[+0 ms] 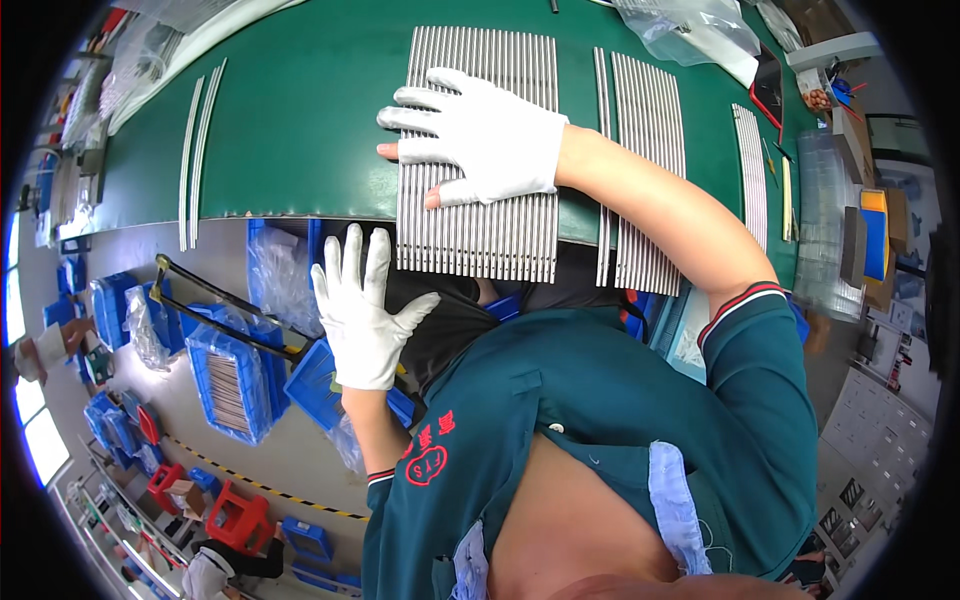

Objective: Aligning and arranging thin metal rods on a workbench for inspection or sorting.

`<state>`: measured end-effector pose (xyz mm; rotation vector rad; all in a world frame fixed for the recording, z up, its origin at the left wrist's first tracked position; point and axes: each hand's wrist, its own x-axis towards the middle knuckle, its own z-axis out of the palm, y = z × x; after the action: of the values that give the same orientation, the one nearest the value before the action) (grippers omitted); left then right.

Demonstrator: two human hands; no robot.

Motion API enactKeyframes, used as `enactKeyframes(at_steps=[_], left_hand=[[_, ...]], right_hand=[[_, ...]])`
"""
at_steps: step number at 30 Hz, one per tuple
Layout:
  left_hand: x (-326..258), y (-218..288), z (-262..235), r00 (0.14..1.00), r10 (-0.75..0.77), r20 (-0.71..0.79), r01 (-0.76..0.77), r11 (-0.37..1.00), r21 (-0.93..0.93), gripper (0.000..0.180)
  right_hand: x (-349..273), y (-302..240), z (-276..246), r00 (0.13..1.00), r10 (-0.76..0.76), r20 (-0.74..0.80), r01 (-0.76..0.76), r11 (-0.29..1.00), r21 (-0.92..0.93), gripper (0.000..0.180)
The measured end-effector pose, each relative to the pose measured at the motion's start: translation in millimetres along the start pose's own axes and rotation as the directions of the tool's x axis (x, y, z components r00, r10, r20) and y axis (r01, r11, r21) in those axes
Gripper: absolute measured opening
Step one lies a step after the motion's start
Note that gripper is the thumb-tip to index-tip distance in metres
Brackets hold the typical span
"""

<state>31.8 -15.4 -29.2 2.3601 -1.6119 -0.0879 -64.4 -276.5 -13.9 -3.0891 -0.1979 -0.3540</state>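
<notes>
My right hand (480, 140), in a white glove with some fingertips bare, lies flat across a wide row of slim metal rods (480, 240). Its fingers point left, stretched out and apart. The rods lie side by side, and their near ends jut past the front edge of the green table (300, 120). My left hand (362, 320), also white-gloved, is held up just off that edge with its fingers spread, holding nothing. Under my right forearm runs a second, narrower row of rods (645, 150), with a couple of separate rods (602, 240) between the two rows.
At the table's left lie a few loose rods (202, 150). Farther right is a small group of rods (750, 180). Clear plastic bags (690, 30) sit at the back. Blue bins (235, 380), one holding rods, and red stools (238, 515) stand on the floor at left. Other people are partly visible there.
</notes>
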Motion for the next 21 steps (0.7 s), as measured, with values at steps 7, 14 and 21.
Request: enactKeyframes(at_steps=[7,14,21], left_hand=[[-0.6,-0.4,0.4,1.000,0.000,-0.005,0.000,1.000,0.008,0.089],[-0.6,0.4,0.5,1.000,-0.007,-0.007,0.007,1.000,-0.012,0.089],[-1.7,1.4,-1.8,1.000,-0.013,-0.020,0.012,1.000,-0.010,0.088]], right_hand=[[0.1,0.6,2.6,1.000,-0.005,-0.019,0.005,1.000,0.012,0.065],[0.2,0.7,0.4,1.000,0.005,0.014,-0.006,0.997,0.080,0.066],[-0.7,1.4,-0.8,1.000,-0.002,-0.001,0.002,0.999,0.053,0.066]])
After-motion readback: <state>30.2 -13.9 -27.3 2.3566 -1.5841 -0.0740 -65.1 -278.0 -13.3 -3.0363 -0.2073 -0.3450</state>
